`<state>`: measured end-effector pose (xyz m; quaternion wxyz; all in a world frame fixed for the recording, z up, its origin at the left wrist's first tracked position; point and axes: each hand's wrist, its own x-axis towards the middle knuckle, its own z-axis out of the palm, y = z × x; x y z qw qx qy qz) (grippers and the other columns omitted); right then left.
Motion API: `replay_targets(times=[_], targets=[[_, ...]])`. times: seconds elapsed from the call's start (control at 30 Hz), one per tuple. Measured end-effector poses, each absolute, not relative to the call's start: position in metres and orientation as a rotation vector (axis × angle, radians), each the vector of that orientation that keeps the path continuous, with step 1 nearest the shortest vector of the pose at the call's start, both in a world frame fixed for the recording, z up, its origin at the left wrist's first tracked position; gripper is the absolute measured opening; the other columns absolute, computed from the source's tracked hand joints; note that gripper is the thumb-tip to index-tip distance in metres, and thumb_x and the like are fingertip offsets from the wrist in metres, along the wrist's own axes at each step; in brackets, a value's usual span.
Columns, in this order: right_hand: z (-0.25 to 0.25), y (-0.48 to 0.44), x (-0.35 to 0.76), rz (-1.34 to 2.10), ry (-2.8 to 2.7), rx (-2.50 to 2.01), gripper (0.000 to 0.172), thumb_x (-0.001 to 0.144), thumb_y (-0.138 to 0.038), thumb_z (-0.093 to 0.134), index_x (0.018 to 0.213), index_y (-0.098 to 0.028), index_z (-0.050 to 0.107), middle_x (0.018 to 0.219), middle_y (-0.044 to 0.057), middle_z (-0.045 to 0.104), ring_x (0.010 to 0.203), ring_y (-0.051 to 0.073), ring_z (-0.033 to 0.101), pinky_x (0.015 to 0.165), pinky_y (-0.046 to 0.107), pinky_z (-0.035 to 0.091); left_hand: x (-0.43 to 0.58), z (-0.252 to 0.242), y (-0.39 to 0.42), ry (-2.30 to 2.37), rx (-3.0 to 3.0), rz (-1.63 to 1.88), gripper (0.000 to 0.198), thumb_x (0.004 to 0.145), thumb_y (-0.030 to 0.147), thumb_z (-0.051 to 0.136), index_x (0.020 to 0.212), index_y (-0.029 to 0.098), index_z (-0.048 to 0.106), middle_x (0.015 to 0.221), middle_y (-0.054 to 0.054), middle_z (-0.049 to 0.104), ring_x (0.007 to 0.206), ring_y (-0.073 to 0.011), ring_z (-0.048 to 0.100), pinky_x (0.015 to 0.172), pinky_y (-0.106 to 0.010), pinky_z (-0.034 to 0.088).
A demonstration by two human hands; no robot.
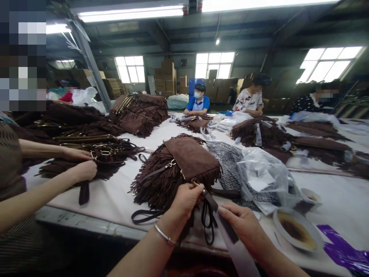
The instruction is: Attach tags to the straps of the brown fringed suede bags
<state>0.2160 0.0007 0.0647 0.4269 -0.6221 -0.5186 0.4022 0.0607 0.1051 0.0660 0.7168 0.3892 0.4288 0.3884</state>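
A brown fringed bag [193,154] lies on top of other fringed pieces at the table's near edge. My left hand [187,198], with a silver bangle at the wrist, pinches a dark strap [211,202] close to its metal clasp, at the bag's near corner. My right hand [242,221] grips the same strap further down, where a pale translucent strip [239,250] covers it and hangs toward me. Dark strap loops [208,227] dangle below my left hand. The fingertips of my right hand are partly hidden behind the strip.
A co-worker's hands [83,165] handle clasps on brown bags at left. Clear plastic bags [265,173] lie on grey tweed fabric [227,157]. A bowl with brown contents [298,229] and purple plastic [346,246] sit at right. Other people work across the table.
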Motion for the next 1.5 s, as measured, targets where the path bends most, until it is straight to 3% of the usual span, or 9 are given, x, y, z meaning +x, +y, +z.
replay_targets(times=[0.07,0.43,0.53,0.67,0.8,0.9,1.1,1.37,1.5], targets=[[0.067,0.007,0.214,1.058,-1.252,-1.551,0.04,0.08,-0.053,0.064,0.082,-0.016,0.078,0.083,0.006,0.073,0.086,0.026,0.063,0.078,0.032,0.046,0.057,0.066,0.105,0.955,0.997,0.898,0.032,0.067,0.04,0.079,0.067,0.01,0.067,0.059,0.0,0.06,0.052,-0.0082,0.05,0.05,-0.02,0.034],[0.057,0.046,0.194,1.231,-0.949,-1.34,0.044,0.075,-0.054,0.07,0.087,-0.011,0.076,0.07,0.005,0.071,0.065,0.021,0.063,0.061,0.029,0.048,0.051,0.051,0.096,0.944,1.165,0.843,0.045,0.073,0.054,0.069,0.081,0.01,0.071,0.066,-0.002,0.062,0.056,-0.0113,0.051,0.052,-0.021,0.037],[0.05,0.043,0.193,1.295,-0.925,-1.294,0.046,0.076,-0.054,0.069,0.094,-0.012,0.074,0.072,0.005,0.071,0.067,0.02,0.064,0.063,0.029,0.049,0.04,0.047,0.088,0.955,1.247,0.902,0.036,0.08,0.047,0.064,0.088,0.012,0.071,0.075,-0.005,0.066,0.065,-0.0149,0.058,0.057,-0.024,0.043],[0.044,0.044,0.191,1.232,-0.967,-1.35,0.05,0.076,-0.058,0.067,0.095,-0.013,0.073,0.076,0.005,0.072,0.069,0.02,0.065,0.064,0.028,0.05,0.028,0.044,0.072,0.953,1.517,1.107,0.02,0.081,0.032,0.066,0.095,0.017,0.069,0.091,-0.007,0.068,0.083,-0.0183,0.062,0.076,-0.027,0.048],[0.045,0.048,0.187,1.15,-1.043,-1.383,0.052,0.078,-0.061,0.064,0.095,-0.013,0.073,0.079,0.006,0.073,0.073,0.022,0.066,0.064,0.028,0.051,0.025,0.047,0.066,0.972,1.728,1.161,0.008,0.084,0.025,0.062,0.086,0.019,0.068,0.086,-0.005,0.066,0.082,-0.0182,0.061,0.078,-0.028,0.047],[0.049,0.049,0.186,1.147,-1.068,-1.354,0.049,0.079,-0.057,0.065,0.099,-0.013,0.073,0.086,0.008,0.075,0.078,0.023,0.068,0.069,0.031,0.053,0.024,0.051,0.07,0.944,1.869,1.163,0.015,0.088,0.022,0.056,0.077,0.019,0.066,0.081,-0.005,0.062,0.08,-0.0175,0.059,0.077,-0.029,0.046],[0.058,0.06,0.184,1.006,-1.206,-1.325,0.04,0.077,-0.049,0.069,0.102,-0.018,0.074,0.102,0.009,0.075,0.096,0.028,0.067,0.089,0.038,0.051,0.023,0.053,0.078,0.852,1.986,1.35,0.013,0.088,0.01,0.051,0.082,0.018,0.059,0.105,-0.009,0.058,0.098,-0.0182,0.057,0.089,-0.032,0.048],[0.076,0.079,0.184,0.689,-1.523,-1.416,0.03,0.085,-0.045,0.057,0.081,-0.019,0.072,0.081,0.006,0.073,0.079,0.024,0.065,0.075,0.034,0.05,0.024,0.059,0.083,0.953,2.166,1.389,0.014,0.091,0.011,0.046,0.083,0.018,0.056,0.106,-0.011,0.058,0.099,-0.0204,0.057,0.091,-0.037,0.049],[0.07,0.073,0.184,0.7,-1.481,-1.407,0.032,0.085,-0.042,0.058,0.103,-0.019,0.071,0.096,0.007,0.074,0.089,0.025,0.067,0.085,0.036,0.051,0.024,0.056,0.076,0.902,2.134,1.401,0.014,0.091,0.009,0.045,0.086,0.018,0.054,0.114,-0.011,0.057,0.103,-0.0188,0.058,0.095,-0.035,0.048]])
